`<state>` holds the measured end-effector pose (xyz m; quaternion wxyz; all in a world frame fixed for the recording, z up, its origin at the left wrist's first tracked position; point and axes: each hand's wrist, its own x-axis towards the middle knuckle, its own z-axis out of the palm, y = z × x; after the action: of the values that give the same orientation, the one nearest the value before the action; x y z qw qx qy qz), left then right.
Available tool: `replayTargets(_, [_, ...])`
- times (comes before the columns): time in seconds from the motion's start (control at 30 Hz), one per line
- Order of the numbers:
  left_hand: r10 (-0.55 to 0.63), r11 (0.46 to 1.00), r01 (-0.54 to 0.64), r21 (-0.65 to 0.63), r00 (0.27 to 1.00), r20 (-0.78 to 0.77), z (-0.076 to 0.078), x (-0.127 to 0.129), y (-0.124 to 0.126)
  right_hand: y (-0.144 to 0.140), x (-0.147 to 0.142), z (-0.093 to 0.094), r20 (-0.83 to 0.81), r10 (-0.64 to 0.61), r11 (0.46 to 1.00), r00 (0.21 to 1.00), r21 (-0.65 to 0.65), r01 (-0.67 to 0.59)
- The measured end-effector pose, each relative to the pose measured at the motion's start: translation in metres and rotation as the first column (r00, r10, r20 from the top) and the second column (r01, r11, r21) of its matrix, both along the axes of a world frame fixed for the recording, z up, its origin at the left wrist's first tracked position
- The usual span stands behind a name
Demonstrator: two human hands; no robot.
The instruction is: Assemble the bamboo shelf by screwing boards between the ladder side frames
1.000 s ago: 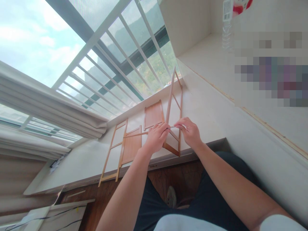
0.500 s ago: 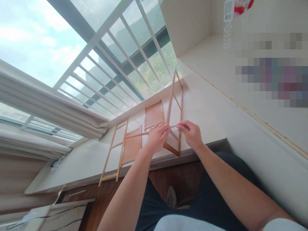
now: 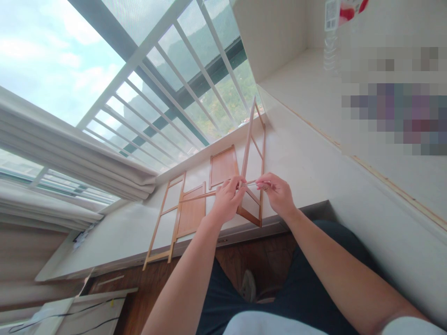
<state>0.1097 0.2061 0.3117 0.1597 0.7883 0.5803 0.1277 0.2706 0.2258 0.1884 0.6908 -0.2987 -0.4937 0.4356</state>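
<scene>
Left hand fingers pinch upright wooden frame, steadying it; right hand fingers closed on thin rod at frame's 3 o'clock.

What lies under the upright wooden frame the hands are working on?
The upright wooden frame stands on the pale ledge; a flat wooden panel lies beside it. The left hand and right hand hide its lower part, so what sits there is unseen.
</scene>
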Motion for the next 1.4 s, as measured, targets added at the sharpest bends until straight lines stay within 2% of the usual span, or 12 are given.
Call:
replayTargets(0.2, [0.004,1.0,-0.004,-0.011,1.0,0.0,0.0,-0.001,-0.0001,-0.0009,0.0019,0.0005,0.118,-0.079,0.992,0.99,0.107,0.066])
replayTargets(0.47, [-0.018,1.0,0.018,-0.021,1.0,-0.013,-0.0013,-0.0024,0.0018,-0.0046,0.0017,0.0052,0.138,-0.098,0.98,0.986,0.188,0.071])
replayTargets(0.63, [-0.016,1.0,0.015,-0.027,1.0,-0.022,0.0002,-0.0015,0.0017,-0.0045,0.0029,0.0044,0.097,-0.165,0.98,0.982,0.132,0.151])
replayTargets(1.07, [-0.018,1.0,0.017,-0.009,1.0,-0.019,0.0013,-0.0004,0.0009,-0.006,-0.0004,0.0029,0.061,-0.115,0.991,0.992,0.082,0.11])
replayTargets(1.4, [-0.033,0.999,0.031,-0.025,0.996,-0.082,0.0026,0.0001,0.0011,-0.0079,-0.0049,0.0024,0.052,-0.072,0.997,0.996,0.045,0.069])
